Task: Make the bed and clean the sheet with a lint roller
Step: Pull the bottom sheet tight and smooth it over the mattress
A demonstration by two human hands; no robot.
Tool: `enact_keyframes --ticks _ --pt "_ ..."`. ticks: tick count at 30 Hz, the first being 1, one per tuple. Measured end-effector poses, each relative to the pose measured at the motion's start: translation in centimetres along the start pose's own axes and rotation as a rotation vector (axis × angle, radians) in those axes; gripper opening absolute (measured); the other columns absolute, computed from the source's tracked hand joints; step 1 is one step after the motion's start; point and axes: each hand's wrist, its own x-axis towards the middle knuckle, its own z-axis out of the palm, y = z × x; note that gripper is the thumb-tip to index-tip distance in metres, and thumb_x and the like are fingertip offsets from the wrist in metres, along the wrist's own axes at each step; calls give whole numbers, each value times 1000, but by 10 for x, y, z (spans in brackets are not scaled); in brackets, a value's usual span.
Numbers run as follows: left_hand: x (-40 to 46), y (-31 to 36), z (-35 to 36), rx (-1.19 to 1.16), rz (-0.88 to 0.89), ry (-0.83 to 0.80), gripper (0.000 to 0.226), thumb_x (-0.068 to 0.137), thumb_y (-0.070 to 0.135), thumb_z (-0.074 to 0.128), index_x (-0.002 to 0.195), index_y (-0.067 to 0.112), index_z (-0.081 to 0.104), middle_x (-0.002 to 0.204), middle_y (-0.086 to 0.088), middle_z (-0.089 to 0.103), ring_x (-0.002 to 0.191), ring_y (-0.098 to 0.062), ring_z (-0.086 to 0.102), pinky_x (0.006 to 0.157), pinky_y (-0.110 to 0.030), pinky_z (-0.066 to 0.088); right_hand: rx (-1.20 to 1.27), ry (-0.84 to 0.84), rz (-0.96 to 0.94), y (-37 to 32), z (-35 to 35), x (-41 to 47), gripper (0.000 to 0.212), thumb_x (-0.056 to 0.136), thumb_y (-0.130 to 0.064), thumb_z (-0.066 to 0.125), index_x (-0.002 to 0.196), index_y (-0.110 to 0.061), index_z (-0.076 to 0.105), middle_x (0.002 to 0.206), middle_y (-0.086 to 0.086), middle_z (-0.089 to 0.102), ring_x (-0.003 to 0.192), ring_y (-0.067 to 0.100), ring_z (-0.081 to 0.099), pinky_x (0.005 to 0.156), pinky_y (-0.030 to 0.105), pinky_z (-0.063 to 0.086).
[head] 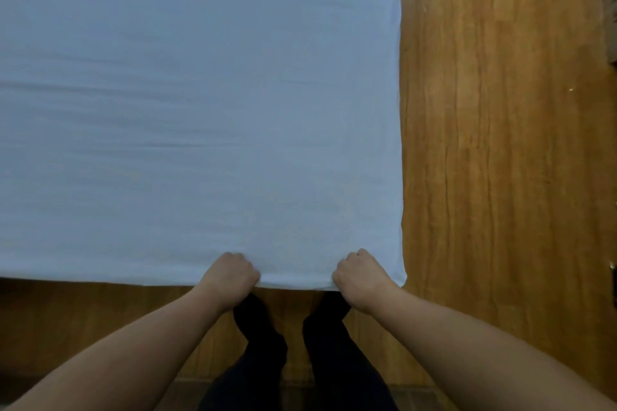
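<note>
- We judged the sheet (200, 110) soft, light and prone to creasing, best taken by its hem.
- It looked pale blue-white, spread flat over the bed, faint ripples toward its left.
- Our left hand (230, 274) and right hand (359, 277) each curled tightly round the sheet's near edge, close to its right corner.

Matt, smooth white cloth sheet (200, 110); floor (500, 143) of grained, slightly glossy wood.

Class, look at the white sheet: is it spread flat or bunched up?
Spread flat: the sheet shows only faint creases; both hands grip its near edge.
</note>
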Motion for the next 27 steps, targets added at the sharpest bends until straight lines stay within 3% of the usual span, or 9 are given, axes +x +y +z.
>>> enact_keyframes --ticks 3,6,10,14,19,27 --pt "-2 -3 -1 -34 48 0 24 93 10 45 101 16 66 103 -5 69 98 -28 61 77 -36 45 3 -11 -4 -1 -2 1 14 95 -15 48 95 -17 62 97 6 63 87 26 57 72 36 31" --pt "-4 -5 -1 -58 76 -21 24 89 5 46 99 16 65 99 -5 68 96 -28 61 73 -35 44 57 34 44 -2 -2 1 17 97 -25 49 106 -15 60 102 7 61 91 27 57 73 37 31" --pt "-5 -8 -1 -82 85 -46 25 85 0 46 95 17 63 96 -3 66 91 -25 61 68 -34 41 30 15 -7 -2 0 0 17 97 -14 46 108 -13 59 105 9 61 93 28 58 74 37 33" --pt "-6 -10 1 -120 91 -56 23 85 3 46 91 18 62 92 -2 65 87 -23 60 68 -33 42 -2 18 -47 -2 -2 -3 18 97 -15 45 104 -15 61 101 7 62 91 28 58 74 37 33" --pt "-9 -15 2 -160 109 -65 22 86 5 43 91 16 62 90 -2 64 86 -23 59 70 -34 45 54 29 40 -2 -1 -4 16 98 -23 48 109 -14 57 103 7 60 91 27 57 72 36 31" --pt "-14 -17 4 -188 133 -36 22 94 16 40 91 15 61 90 -3 64 86 -22 58 73 -35 47 5 0 -86 1 -8 -3 19 98 -13 44 104 -15 62 99 7 62 88 27 58 71 35 32"
